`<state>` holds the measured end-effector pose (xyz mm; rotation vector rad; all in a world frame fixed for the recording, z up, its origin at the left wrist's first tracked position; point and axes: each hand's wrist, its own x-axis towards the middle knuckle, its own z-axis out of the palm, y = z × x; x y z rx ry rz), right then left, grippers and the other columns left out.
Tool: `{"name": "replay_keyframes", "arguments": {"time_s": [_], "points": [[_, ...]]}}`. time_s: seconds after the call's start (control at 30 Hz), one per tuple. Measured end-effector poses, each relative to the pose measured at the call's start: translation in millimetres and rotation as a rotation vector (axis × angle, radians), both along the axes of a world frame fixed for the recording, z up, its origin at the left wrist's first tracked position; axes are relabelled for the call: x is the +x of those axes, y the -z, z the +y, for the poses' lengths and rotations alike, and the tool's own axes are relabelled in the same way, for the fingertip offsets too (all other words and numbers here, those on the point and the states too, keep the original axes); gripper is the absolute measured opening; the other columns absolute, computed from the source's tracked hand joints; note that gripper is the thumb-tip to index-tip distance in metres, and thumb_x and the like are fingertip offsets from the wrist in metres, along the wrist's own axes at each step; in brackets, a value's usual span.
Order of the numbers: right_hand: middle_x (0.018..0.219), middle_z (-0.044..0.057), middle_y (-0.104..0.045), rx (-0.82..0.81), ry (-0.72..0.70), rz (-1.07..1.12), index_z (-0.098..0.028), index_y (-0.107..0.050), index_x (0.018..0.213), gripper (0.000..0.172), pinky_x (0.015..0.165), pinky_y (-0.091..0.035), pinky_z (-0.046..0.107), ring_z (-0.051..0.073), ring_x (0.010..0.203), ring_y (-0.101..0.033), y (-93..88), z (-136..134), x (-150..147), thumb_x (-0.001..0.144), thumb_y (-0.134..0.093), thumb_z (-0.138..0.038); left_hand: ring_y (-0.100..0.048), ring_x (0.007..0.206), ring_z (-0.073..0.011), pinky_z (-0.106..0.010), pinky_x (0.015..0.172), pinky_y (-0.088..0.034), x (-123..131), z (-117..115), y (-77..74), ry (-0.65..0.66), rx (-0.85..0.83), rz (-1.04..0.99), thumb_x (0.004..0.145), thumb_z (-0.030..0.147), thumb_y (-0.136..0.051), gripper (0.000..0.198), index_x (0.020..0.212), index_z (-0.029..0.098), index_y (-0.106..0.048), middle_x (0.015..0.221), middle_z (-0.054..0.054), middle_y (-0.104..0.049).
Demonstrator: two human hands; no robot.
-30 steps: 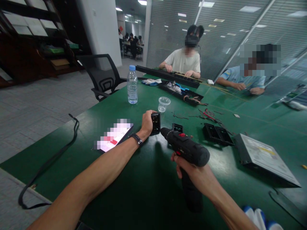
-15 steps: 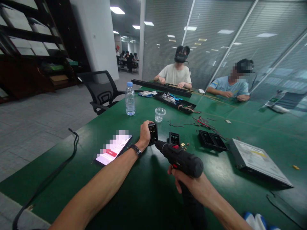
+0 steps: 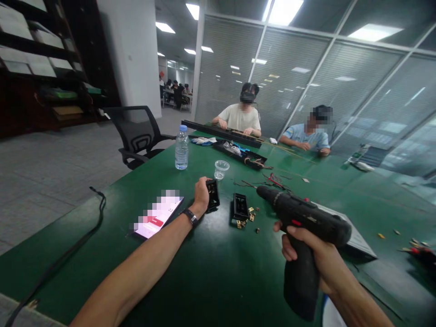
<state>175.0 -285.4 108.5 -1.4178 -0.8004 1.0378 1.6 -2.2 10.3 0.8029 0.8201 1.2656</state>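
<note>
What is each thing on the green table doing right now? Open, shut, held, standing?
Left hand: closed on the black socket part.
Black socket part: held on edge on the table.
Right hand: gripping the drill.
Drill: held above the table, tip away from the part.
Water bottle: upright, capped.
Plastic cup: upright, looks empty.
Phone: lying flat, screen lit.

Phone (image 3: 157, 219) left of socket block (image 3: 212, 195), cup (image 3: 221, 169) behind, bottle (image 3: 181, 148) farther left

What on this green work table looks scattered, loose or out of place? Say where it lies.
Small brass-coloured bits lie loose beside the black socket frame, right of the left hand. Cut wire scraps are strewn past the plastic cup. More debris lies at the far right.
</note>
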Motion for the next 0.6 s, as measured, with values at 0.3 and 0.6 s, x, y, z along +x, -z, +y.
{"name": "replay_keyframes", "arguments": {"time_s": [0.3,0.6], "points": [[0.062,0.0,-0.06,0.052,0.151,0.31,-0.019,-0.083,0.097,0.024,0.054,-0.047,0.031,0.014,0.053,-0.046,61.9,-15.1,29.0,0.084,-0.089,-0.038,-0.059,0.056,-0.0164,-0.028,0.055,-0.046,8.2,-14.2,-21.2,0.002,0.012,-0.002,0.083,0.058,-0.055,0.038,0.082,0.02,-0.064,0.066,0.0,-0.062],[0.053,-0.001,-0.052,0.076,0.113,0.493,-0.017,-0.077,0.088,0.021,0.057,-0.039,0.031,0.016,0.053,-0.045,76.7,-12.4,33.5,0.085,-0.081,-0.038,-0.066,0.061,-0.0171,-0.028,0.063,-0.054,34.8,-24.1,-54.3,0.096,0.045,-0.001,0.088,0.055,-0.051,0.036,0.089,0.021,-0.063,0.071,-0.001,-0.067]]}}
